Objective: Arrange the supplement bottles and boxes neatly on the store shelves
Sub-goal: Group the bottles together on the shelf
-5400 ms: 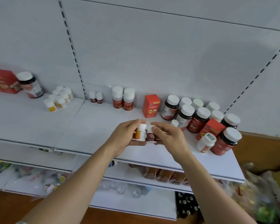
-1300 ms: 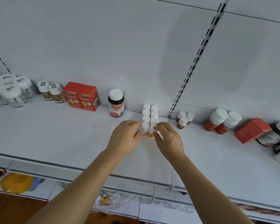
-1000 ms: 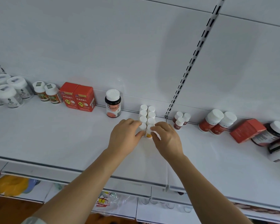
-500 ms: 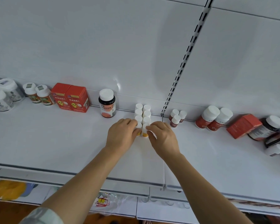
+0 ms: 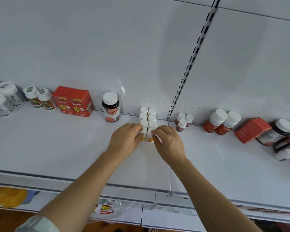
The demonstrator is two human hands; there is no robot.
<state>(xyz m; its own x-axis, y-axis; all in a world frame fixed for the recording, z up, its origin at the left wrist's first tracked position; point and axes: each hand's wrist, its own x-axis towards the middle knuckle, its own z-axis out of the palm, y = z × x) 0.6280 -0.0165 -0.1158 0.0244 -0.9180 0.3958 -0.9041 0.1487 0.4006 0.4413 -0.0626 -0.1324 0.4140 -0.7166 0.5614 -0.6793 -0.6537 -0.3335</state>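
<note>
Two rows of small white-capped bottles (image 5: 148,116) run from the back wall toward me on the white shelf (image 5: 60,148). My left hand (image 5: 124,140) grips the front left bottle (image 5: 143,136), which has a yellow label. The fingers of my right hand (image 5: 169,143) curl round the front right bottle (image 5: 150,137), also yellow-labelled. Both bottles stand upright, touching each other and the row behind. My fingers hide their outer sides.
Left of the rows stand a dark bottle (image 5: 110,107), two red boxes (image 5: 73,102), two small green-label bottles (image 5: 39,97) and white-lidded jars (image 5: 3,97). On the right are three tiny red bottles (image 5: 182,121), two red bottles (image 5: 222,122), a tilted red box (image 5: 252,129) and dark bottles (image 5: 278,133).
Since 5.4 s ago both hands carried two small bottles from the right section to the double row. Over the last second the hands stay on the front pair, shifting only slightly.
</note>
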